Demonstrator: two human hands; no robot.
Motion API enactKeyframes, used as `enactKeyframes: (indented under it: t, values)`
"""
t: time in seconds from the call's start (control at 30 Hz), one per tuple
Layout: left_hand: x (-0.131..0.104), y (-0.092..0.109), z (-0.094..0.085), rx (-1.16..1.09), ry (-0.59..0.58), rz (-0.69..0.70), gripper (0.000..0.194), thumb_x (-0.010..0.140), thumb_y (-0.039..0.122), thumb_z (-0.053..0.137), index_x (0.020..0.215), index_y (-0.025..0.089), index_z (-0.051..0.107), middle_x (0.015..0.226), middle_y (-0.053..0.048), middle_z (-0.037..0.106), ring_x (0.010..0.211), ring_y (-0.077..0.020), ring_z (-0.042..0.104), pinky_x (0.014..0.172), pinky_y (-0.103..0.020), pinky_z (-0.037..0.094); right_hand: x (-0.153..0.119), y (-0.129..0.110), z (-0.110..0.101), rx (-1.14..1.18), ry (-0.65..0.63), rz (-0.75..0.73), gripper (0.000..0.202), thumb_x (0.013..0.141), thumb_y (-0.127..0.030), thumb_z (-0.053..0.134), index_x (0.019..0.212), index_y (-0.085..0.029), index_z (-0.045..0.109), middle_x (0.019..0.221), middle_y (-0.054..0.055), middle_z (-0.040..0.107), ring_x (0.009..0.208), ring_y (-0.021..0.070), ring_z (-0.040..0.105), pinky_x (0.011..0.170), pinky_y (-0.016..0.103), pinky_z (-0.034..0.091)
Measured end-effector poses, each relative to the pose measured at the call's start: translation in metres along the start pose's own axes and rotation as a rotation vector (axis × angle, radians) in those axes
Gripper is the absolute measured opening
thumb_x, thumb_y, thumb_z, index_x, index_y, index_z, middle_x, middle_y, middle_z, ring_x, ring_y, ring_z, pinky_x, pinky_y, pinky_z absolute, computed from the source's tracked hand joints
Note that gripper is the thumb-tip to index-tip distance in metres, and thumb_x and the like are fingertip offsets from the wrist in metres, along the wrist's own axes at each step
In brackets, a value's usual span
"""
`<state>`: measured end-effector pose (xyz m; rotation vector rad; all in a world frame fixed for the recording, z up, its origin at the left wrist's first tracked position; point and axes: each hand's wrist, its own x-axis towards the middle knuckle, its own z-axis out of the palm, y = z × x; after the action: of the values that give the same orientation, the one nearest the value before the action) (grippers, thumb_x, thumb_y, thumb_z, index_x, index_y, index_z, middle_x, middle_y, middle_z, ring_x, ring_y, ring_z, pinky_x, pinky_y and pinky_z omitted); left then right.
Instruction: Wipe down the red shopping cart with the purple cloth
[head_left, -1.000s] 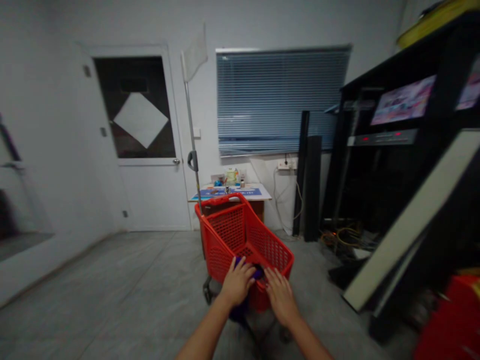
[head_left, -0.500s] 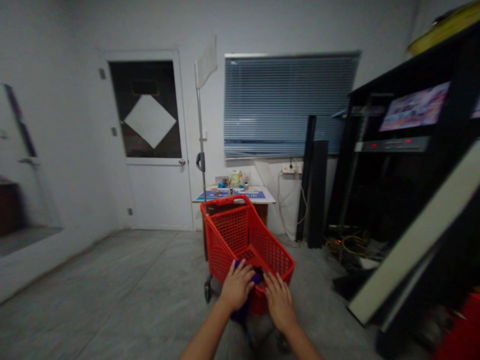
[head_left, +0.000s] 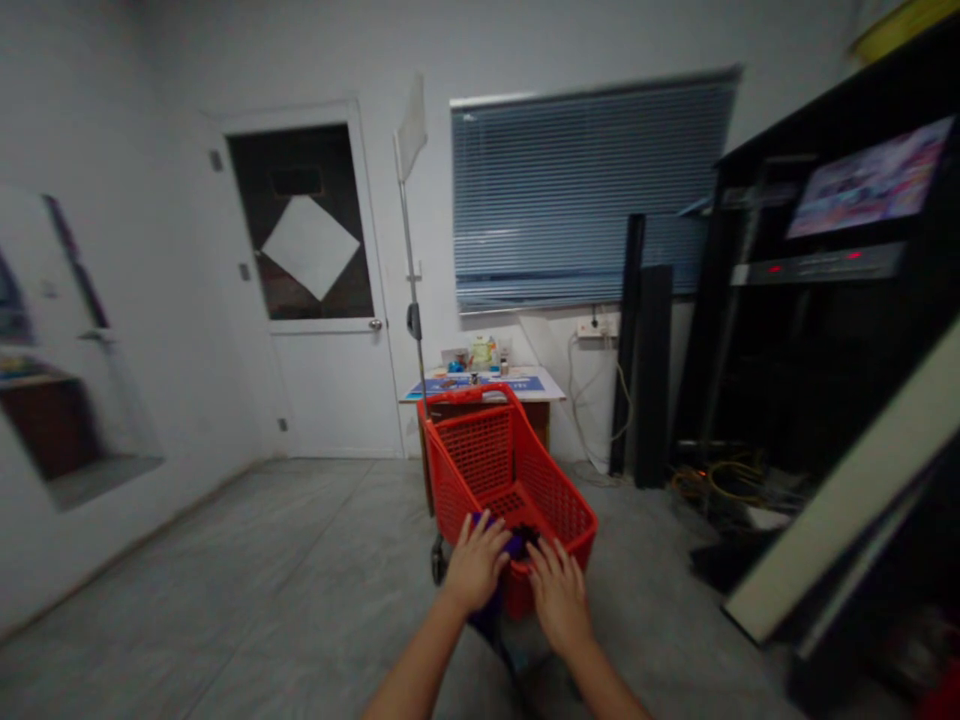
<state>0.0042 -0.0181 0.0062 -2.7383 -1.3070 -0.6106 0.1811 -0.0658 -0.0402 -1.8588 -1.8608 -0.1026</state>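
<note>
A red plastic shopping cart [head_left: 480,455] stands on the grey floor, its near end below my hands. Dark purple cloth [head_left: 491,600] hangs over that near end, with a dark bunched part [head_left: 527,541] between the hands. My left hand [head_left: 475,563] lies on the purple cloth at the near left corner, fingers spread. Beside it, my right hand [head_left: 559,595] rests at the near rim, its fingers also apart. Neither hand is closed round anything. A thin pole with a white flag [head_left: 412,130] rises at the cart's far left corner.
Behind the cart stands a small table [head_left: 551,385] with bottles and a blue printed sheet. A white door [head_left: 330,390] is at the left, a mirror [head_left: 112,470] farther left. Black shelving, cables [head_left: 731,480] and a leaning pale board [head_left: 840,520] fill the right.
The view has turned and tilted slightly, showing more of the mirror at left. The cart's far end appears farther right. Both hands stay spread at its near end.
</note>
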Motion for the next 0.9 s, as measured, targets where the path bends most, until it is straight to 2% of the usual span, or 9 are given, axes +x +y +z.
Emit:
enactKeyframes:
  t: [0.1, 0.23, 0.37, 0.43, 0.53, 0.73, 0.9]
  values:
    - [-0.002, 0.001, 0.005, 0.011, 0.044, -0.058, 0.037, 0.098, 0.03, 0.04, 0.134, 0.028, 0.051, 0.148, -0.001, 0.046, 0.144, -0.0252, 0.025, 0.118, -0.059, 0.016, 0.0, -0.004, 0.006, 0.025, 0.029, 0.006, 0.045, 0.096, -0.034, 0.034, 0.137, -0.029, 0.05, 0.145, 0.001, 0.047, 0.139, 0.0234, 0.033, 0.114, 0.047, 0.025]
    - [-0.01, 0.01, 0.01, -0.02, 0.049, -0.007, 0.038, 0.098, 0.03, 0.04, 0.135, 0.029, 0.05, 0.148, -0.002, 0.046, 0.144, -0.0256, 0.026, 0.117, -0.059, 0.017, 0.001, -0.002, 0.014, 0.029, 0.052, 0.003, 0.046, 0.096, -0.036, 0.033, 0.138, -0.027, 0.05, 0.145, 0.002, 0.047, 0.139, 0.0239, 0.033, 0.114, 0.047, 0.024]
    - [-0.014, 0.013, 0.006, -0.027, 0.023, -0.001, 0.037, 0.098, 0.03, 0.042, 0.133, 0.03, 0.051, 0.148, -0.001, 0.046, 0.143, -0.0257, 0.026, 0.117, -0.059, 0.017, 0.01, 0.013, 0.01, 0.012, 0.028, -0.051, 0.049, 0.096, -0.039, 0.031, 0.139, -0.024, 0.049, 0.145, 0.003, 0.047, 0.138, 0.0224, 0.034, 0.115, 0.044, 0.022]
    - [-0.014, 0.01, 0.002, -0.023, 0.014, 0.001, 0.037, 0.097, 0.03, 0.043, 0.134, 0.03, 0.051, 0.147, -0.001, 0.046, 0.144, -0.0253, 0.026, 0.118, -0.059, 0.016, 0.016, 0.022, 0.006, -0.012, 0.021, -0.004, 0.05, 0.096, -0.04, 0.03, 0.139, -0.021, 0.049, 0.146, 0.005, 0.046, 0.138, 0.0236, 0.034, 0.115, 0.044, 0.022]
    - [-0.009, 0.001, -0.005, -0.023, -0.006, 0.028, 0.038, 0.097, 0.032, 0.044, 0.134, 0.032, 0.05, 0.146, -0.001, 0.048, 0.144, -0.0242, 0.026, 0.118, -0.058, 0.015, 0.02, 0.029, 0.001, -0.02, 0.006, -0.006, 0.049, 0.096, -0.041, 0.03, 0.135, -0.023, 0.054, 0.142, 0.004, 0.051, 0.138, 0.0243, 0.036, 0.115, 0.046, 0.023]
    - [0.001, -0.012, -0.012, -0.005, 0.01, -0.09, 0.035, 0.097, 0.031, 0.044, 0.13, 0.03, 0.055, 0.143, 0.0, 0.052, 0.141, -0.0257, 0.031, 0.118, -0.059, 0.011, 0.016, 0.019, 0.002, -0.022, 0.022, -0.011, 0.047, 0.096, -0.038, 0.029, 0.129, -0.023, 0.059, 0.139, 0.003, 0.054, 0.138, 0.024, 0.035, 0.115, 0.043, 0.024]
    - [-0.009, -0.003, -0.009, -0.007, 0.002, -0.018, 0.035, 0.097, 0.03, 0.044, 0.13, 0.03, 0.054, 0.143, 0.0, 0.052, 0.142, -0.0243, 0.03, 0.118, -0.057, 0.013, 0.016, 0.015, 0.007, -0.022, 0.031, 0.015, 0.046, 0.096, -0.039, 0.031, 0.128, -0.022, 0.06, 0.139, 0.005, 0.054, 0.138, 0.0248, 0.035, 0.114, 0.045, 0.025]
